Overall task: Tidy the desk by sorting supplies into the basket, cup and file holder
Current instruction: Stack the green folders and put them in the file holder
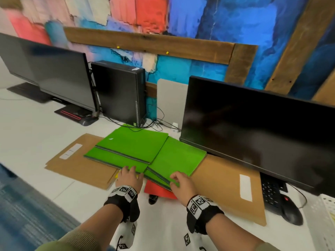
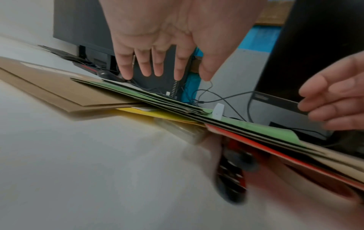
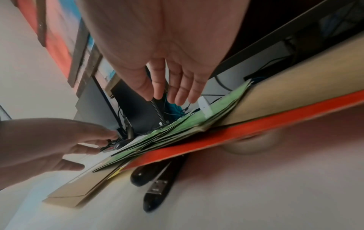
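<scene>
Several green folders (image 1: 134, 147) lie fanned on brown envelopes (image 1: 76, 163) on the white desk. A red folder (image 1: 157, 189) pokes out beneath their near corner, and a black stapler (image 1: 153, 199) shows under it. A yellow sheet (image 1: 117, 175) peeks out at the left. My left hand (image 1: 129, 175) is at the near edge of the green stack, its fingers straight and spread just above the folders (image 2: 183, 62). My right hand (image 1: 176, 180) is over the near edge of the right green folder (image 1: 177, 156), fingers relaxed and holding nothing (image 3: 173, 87).
A black monitor (image 1: 253, 124) stands close behind at the right, with a keyboard (image 1: 272, 192) and mouse (image 1: 291, 212) beneath it. A computer tower (image 1: 119, 91), cables and a second monitor (image 1: 45, 69) are at the back left. A white perforated item (image 1: 326, 214) sits at the right edge.
</scene>
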A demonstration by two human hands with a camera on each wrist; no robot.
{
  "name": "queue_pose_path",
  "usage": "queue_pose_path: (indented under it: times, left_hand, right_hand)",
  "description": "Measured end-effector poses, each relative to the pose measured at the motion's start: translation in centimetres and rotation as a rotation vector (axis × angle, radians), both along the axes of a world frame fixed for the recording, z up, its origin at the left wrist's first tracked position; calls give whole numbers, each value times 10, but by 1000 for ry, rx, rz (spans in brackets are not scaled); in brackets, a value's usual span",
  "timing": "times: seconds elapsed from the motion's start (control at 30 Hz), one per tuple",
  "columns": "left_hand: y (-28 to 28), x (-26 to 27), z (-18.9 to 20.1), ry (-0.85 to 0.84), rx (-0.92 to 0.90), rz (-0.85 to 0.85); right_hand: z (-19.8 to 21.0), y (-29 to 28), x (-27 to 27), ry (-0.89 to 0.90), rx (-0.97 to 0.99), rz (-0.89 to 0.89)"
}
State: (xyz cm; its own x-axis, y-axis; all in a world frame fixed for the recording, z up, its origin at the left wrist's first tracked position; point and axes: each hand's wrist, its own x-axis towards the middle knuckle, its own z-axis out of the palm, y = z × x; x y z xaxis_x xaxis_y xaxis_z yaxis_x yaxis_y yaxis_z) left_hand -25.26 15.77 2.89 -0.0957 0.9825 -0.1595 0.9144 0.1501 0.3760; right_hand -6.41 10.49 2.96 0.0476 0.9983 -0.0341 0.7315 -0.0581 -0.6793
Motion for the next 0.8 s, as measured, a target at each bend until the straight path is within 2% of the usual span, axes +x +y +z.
queue_pose_path:
  times: [0.13,0.33,0.57,0.8]
  left_hand:
    - [29,-29,-5,28,-62,26]
    - [57,-47,-15,56,-200,148]
    - [82,-60,-21,-94,-233,308]
    - [97,-59,-28,-206,-239,390]
  right_hand:
    - [7,40,-33,-50,-32,49]
    - [4,86,-69,114,-259,-82]
    - [-5,124,-86,226,-335,-272]
    - [-2,148,-89,139,-399,-367]
